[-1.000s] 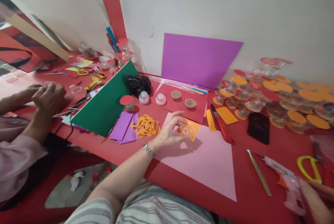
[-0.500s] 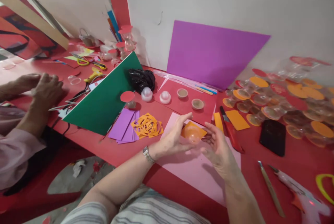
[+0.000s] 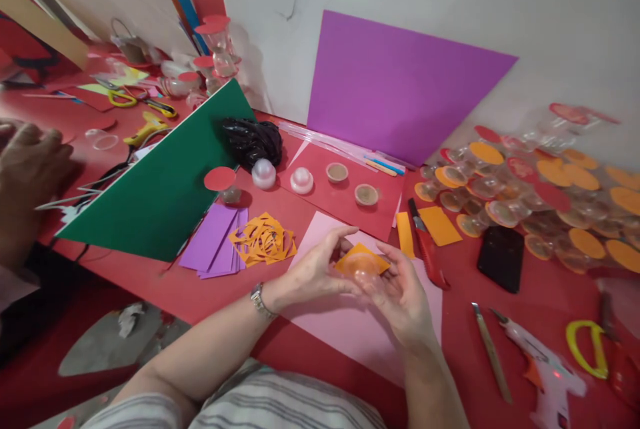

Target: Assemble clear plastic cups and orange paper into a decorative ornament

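Observation:
Over the pink sheet (image 3: 350,335), both hands close round a clear plastic cup (image 3: 364,270) resting against a square of orange paper (image 3: 376,259). My left hand (image 3: 323,265) curves round the left side, its thumb low against the cup. From the right, my right hand (image 3: 407,299) has fingers behind the orange square and its thumb near the cup's lower part. Beyond them lie two small cups of sand-like filling (image 3: 367,195) and two pale domed cups (image 3: 301,181). A pile of orange paper strips (image 3: 263,239) lies left of my left hand.
Purple cards (image 3: 210,242) and a green board (image 3: 160,195) stand left. At right are a red utility knife (image 3: 431,252), a black phone (image 3: 501,259), a craft knife (image 3: 491,352), a glue gun (image 3: 540,355) and many disc-topped cups (image 3: 530,189). A co-worker's hand (image 3: 35,155) rests at far left.
My right hand has come in against the cup and orange square, closing the gap between the hands. The camera has swung slightly right, so the scene sits further left.

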A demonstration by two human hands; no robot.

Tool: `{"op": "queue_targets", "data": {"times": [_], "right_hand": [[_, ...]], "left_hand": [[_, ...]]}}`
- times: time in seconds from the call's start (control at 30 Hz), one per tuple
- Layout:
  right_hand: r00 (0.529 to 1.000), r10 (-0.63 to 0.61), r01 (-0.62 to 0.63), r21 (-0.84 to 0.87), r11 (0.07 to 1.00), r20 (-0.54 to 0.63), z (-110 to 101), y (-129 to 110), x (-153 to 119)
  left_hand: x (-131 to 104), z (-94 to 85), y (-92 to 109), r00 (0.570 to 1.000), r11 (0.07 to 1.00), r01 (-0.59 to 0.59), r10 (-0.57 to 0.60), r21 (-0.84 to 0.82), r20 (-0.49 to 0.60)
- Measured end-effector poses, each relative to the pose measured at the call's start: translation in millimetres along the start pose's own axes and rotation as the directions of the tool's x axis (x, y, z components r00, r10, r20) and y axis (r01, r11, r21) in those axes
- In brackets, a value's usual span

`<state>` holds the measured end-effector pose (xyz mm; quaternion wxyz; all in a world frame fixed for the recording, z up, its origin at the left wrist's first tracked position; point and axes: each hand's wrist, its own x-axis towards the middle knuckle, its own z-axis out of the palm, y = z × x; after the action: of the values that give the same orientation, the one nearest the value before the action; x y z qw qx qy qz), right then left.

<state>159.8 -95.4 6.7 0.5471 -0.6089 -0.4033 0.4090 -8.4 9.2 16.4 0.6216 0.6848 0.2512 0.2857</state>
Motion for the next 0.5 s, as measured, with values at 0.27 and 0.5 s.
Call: {"op": "queue_targets", "data": {"times": [0.27, 0.5], "right_hand": [[0.994, 0.064, -0.062, -0.025, 0.998, 0.093, -12.3, 6.4, -0.9], [0.998, 0.069, -0.069, 0.008, 0.998, 0.007, -4.4, 4.0, -0.7]], "left_hand": [[-1.0, 1.5, 6.2, 0.996, 0.996, 0.071, -0.074, 0.059, 0.041], [-1.9, 2.4, 5.6, 0.994, 0.993, 0.102, -0.104, 0.061, 0.026]]}}
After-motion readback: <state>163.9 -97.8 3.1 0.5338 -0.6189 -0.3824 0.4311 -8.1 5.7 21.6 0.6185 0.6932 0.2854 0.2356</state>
